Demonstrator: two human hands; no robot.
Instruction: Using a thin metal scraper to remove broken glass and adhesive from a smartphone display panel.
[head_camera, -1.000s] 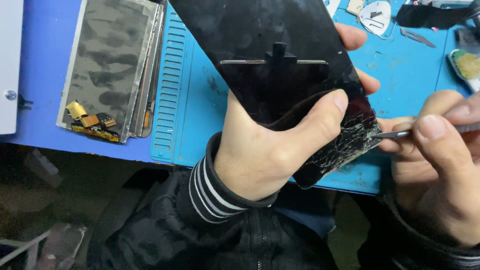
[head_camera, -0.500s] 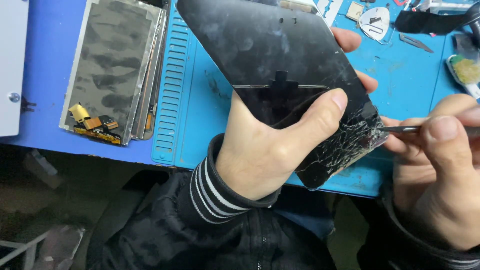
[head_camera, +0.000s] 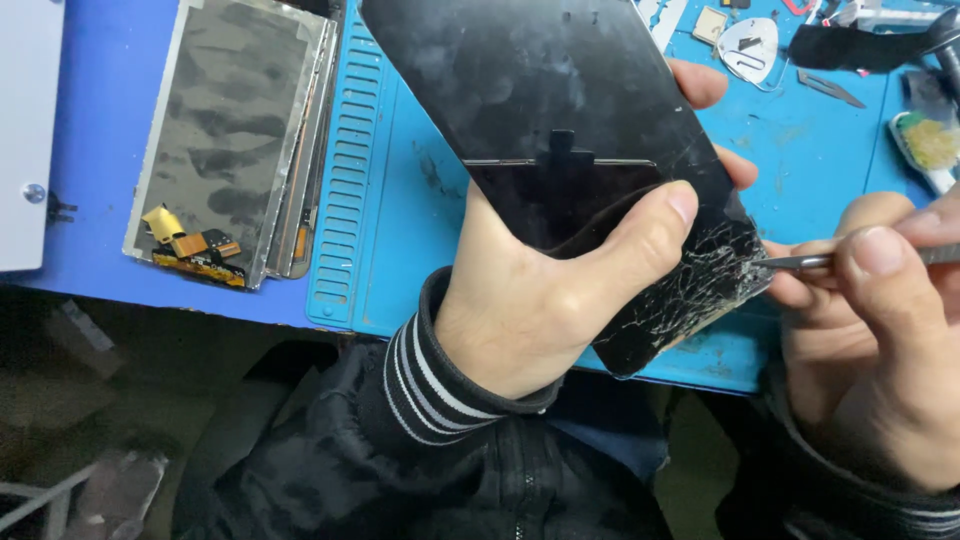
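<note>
Screen (head_camera: 560, 130) tilted slightly since earlier; left hand (head_camera: 540, 300) grips it, right hand (head_camera: 870, 340) pinches metal tool (head_camera: 800, 262) at cracked corner.

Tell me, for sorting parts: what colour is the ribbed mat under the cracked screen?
Light blue mat, seen in the head view.

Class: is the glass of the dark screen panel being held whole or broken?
Broken at one corner. The screen panel shows a web of white cracks beside the left hand thumb, where the right hand holds a thin metal tool.

Worktop: I see a blue bench (head_camera: 110, 130).
Right part: teal mat (head_camera: 400, 220).
Left edge: stacked display panels (head_camera: 235, 140).
Far right corner: scalpel blade (head_camera: 830, 88).
</note>
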